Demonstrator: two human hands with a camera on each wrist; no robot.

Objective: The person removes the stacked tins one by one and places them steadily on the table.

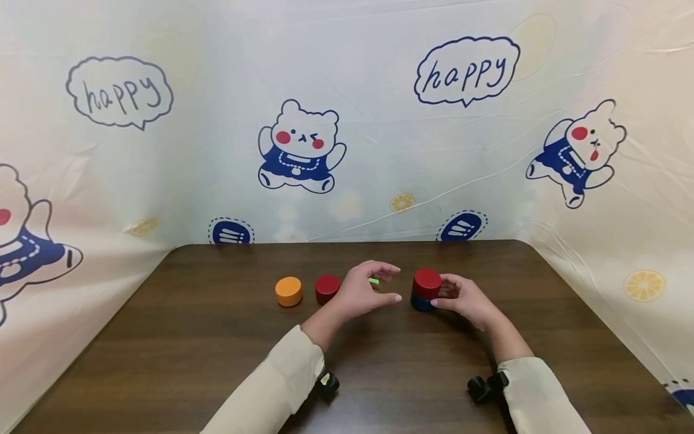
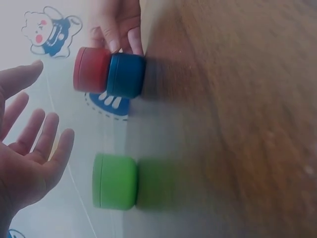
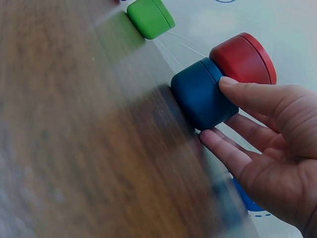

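Note:
A red cylinder (image 1: 426, 282) stands stacked on a blue cylinder (image 1: 419, 302) right of the table's middle. My right hand (image 1: 441, 295) holds the stack from the right. In the right wrist view its thumb and a finger pinch the blue cylinder (image 3: 200, 94), with the red cylinder (image 3: 243, 58) above it. My left hand (image 1: 397, 283) hovers open just left of the stack, fingers spread and holding nothing. A green cylinder (image 2: 115, 181) stands on the table right by that hand (image 2: 49, 126) and is mostly hidden behind it in the head view.
A second red cylinder (image 1: 327, 288) and an orange cylinder (image 1: 288, 291) stand left of my left hand. The dark wooden table (image 1: 190, 337) is walled at the back and sides by a cartoon-print cloth (image 1: 379, 150).

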